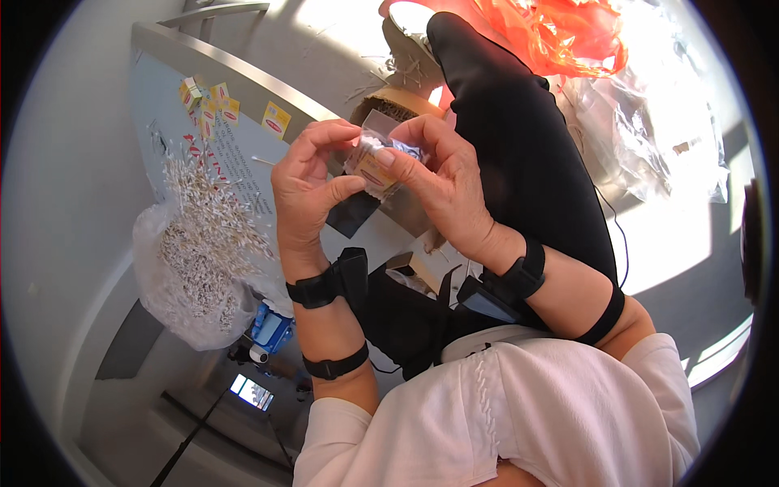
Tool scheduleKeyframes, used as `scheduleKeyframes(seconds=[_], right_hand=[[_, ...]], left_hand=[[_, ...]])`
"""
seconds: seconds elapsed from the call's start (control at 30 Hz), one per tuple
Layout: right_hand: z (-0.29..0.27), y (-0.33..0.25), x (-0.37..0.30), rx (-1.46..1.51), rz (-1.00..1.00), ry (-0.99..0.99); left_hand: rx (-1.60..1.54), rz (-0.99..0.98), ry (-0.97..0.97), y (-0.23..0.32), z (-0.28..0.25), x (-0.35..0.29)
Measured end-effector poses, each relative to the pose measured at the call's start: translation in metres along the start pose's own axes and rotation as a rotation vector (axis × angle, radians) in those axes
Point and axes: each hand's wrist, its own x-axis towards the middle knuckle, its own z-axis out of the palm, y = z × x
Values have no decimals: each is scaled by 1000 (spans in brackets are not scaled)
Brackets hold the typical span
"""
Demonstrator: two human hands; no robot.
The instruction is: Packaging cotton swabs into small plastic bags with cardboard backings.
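A small clear plastic packet [375, 170] with a yellow printed card and white cotton tips in it is up between my two hands. My right hand [450, 183] pinches it, the thumb pressed flat across its front. At its other side my left hand [307, 183] curves round the packet's edge, thumb tip and forefinger against the film. A heap of cotton swabs [203, 235] spills from a clear plastic bag [152, 231] on the board to the left. One loose swab [264, 161] lies beside my left hand. Yellow cards [276, 120] are scattered farther up that board.
A round cardboard container [398, 104] stands beyond my hands, near scattered swabs on the floor. My black-trousered leg [527, 146] stretches out on the right, past it a red plastic bag [560, 36] and clear plastic bags [641, 146]. An open carton [434, 264] is below my hands.
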Motion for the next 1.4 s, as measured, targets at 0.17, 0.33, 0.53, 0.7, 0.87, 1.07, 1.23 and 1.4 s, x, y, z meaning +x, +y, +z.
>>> scheduleKeyframes(seconds=[0.17, 0.33, 0.53, 0.7, 0.87, 1.07, 1.23, 1.4], right_hand=[[0, 29, 22, -101, -143, -24], [2, 52, 43, -288, -85, -51], [4, 45, 42, -537, -270, -53], [8, 41, 33, -699, -364, -72], [10, 34, 24, -635, -277, -73], [26, 21, 13, -856, -272, -18], [17, 18, 18, -864, -120, -39], [15, 23, 19, -882, -188, -25]], left_hand=[[108, -5, 528, -40, 0, -57], [849, 79, 578, -61, 60, -95], [1066, -112, 528, -63, 98, -89], [1006, -9, 556, -68, 96, -93], [862, 14, 685, -72, 104, -95], [849, 68, 677, -76, 100, -100], [811, 112, 648, -78, 104, -106], [805, 155, 682, -80, 102, -106]])
